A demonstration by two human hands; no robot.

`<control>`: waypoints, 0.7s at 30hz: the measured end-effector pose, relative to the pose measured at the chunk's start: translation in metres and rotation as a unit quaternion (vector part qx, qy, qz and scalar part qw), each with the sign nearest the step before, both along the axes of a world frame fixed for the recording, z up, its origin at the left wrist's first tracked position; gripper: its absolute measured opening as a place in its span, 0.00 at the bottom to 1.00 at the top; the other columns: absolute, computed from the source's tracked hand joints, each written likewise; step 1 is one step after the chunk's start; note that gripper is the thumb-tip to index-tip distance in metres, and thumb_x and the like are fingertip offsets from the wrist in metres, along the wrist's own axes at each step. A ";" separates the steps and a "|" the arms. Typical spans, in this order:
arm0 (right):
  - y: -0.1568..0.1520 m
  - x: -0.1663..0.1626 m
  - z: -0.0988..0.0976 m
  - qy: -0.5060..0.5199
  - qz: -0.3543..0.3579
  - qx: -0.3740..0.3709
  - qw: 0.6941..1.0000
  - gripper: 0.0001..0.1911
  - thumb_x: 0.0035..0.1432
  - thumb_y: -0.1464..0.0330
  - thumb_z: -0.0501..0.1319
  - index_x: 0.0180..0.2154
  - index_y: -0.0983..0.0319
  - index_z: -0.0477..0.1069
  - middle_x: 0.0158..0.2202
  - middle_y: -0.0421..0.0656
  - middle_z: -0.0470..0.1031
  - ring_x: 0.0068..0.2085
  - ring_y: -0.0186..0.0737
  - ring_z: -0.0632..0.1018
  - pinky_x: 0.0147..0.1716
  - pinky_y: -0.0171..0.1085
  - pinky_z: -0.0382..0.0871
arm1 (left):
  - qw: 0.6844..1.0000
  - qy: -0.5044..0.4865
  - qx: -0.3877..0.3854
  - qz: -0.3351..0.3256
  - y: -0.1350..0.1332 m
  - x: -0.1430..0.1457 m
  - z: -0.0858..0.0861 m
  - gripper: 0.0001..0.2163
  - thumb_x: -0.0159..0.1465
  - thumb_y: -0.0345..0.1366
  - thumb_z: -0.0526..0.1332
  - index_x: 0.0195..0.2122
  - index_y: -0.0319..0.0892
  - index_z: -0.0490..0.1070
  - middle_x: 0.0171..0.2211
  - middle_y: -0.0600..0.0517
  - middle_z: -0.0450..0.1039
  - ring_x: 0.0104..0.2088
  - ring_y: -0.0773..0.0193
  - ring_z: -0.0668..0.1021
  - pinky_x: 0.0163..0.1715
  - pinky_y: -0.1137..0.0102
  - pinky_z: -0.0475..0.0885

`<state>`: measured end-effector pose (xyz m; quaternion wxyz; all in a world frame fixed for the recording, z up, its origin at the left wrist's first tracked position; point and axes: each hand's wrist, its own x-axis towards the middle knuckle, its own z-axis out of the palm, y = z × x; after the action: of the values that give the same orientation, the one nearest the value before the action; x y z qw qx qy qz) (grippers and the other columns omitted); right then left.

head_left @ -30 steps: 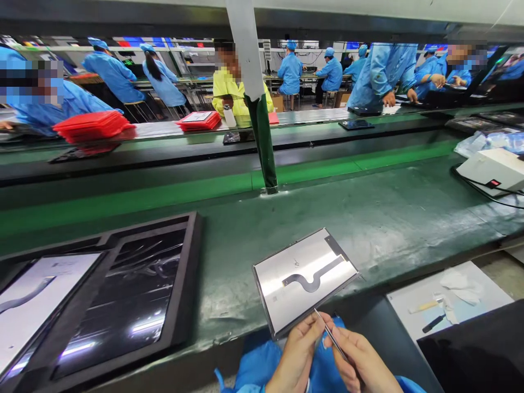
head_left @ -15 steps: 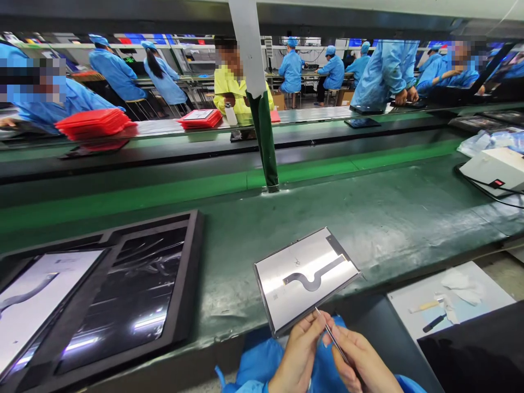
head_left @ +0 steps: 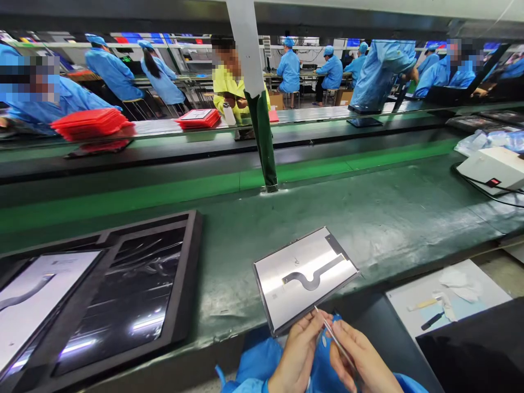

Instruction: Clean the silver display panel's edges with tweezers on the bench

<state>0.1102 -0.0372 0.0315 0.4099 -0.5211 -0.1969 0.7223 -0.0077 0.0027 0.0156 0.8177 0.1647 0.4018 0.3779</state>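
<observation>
A display panel (head_left: 272,300) with a silvery back and a dark curved flex cable (head_left: 311,282) lies tilted at the front edge of the green bench, its near corner past the edge. My left hand (head_left: 298,349) is closed at the panel's near edge; thumb and fingers are pinched, and what lies between them is hidden. In my right hand (head_left: 362,355) is a pair of slim metal tweezers (head_left: 336,341), gripped between thumb and fingers. The tips point up and left, beside my left fingertips and close to the panel's edge.
At left, a black foam tray (head_left: 189,273) holds a dark glossy screen (head_left: 131,295) and another silver-backed panel (head_left: 61,284). A green post (head_left: 267,142) rises from the bench. A white box (head_left: 497,169) with cables stands right. Tools lie on a white board (head_left: 405,297) below. Co-workers sit beyond.
The tweezers have turned slightly in my right hand. My left hand and the panel keep nearly the same place. Beyond the bench, a standing co-worker's hands have moved up and right.
</observation>
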 end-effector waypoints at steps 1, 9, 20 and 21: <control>0.000 0.000 -0.001 -0.013 0.001 0.015 1.000 0.34 0.43 0.36 0.64 0.29 0.59 0.61 0.14 0.33 0.69 0.11 0.24 0.61 0.10 0.25 0.52 | 1.000 0.002 -0.001 0.003 0.000 0.002 0.000 0.18 0.45 0.48 0.77 0.28 0.39 0.78 0.30 0.49 0.77 0.36 0.59 0.77 0.44 0.67 0.68; 0.001 0.003 -0.006 -0.019 0.010 0.015 1.000 0.34 0.42 0.36 0.65 0.27 0.61 0.64 0.12 0.30 0.61 0.11 0.23 0.57 0.10 0.25 0.51 | 1.000 0.005 0.001 -0.004 0.002 -0.001 0.001 0.20 0.45 0.48 0.77 0.32 0.38 0.81 0.32 0.47 0.78 0.39 0.58 0.76 0.48 0.66 0.66; -0.003 0.005 -0.009 -0.062 -0.029 0.064 0.996 0.31 0.44 0.40 0.68 0.24 0.60 0.62 0.18 0.34 0.68 0.15 0.25 0.64 0.15 0.27 0.60 | 1.000 0.010 0.004 0.016 -0.001 0.007 -0.003 0.20 0.47 0.52 0.75 0.28 0.40 0.78 0.30 0.50 0.76 0.34 0.61 0.76 0.43 0.66 0.67; -0.002 0.005 -0.008 -0.054 -0.028 0.056 0.997 0.31 0.45 0.40 0.67 0.23 0.60 0.62 0.16 0.33 0.66 0.14 0.24 0.63 0.15 0.27 0.59 | 1.000 0.007 0.010 0.012 -0.001 0.006 -0.002 0.20 0.47 0.52 0.75 0.29 0.39 0.78 0.31 0.49 0.76 0.35 0.60 0.76 0.44 0.66 0.67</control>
<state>0.1150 -0.0391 0.0236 0.4475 -0.5412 -0.2440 0.6688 -0.0021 0.0021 0.0137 0.8083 0.1708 0.4059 0.3907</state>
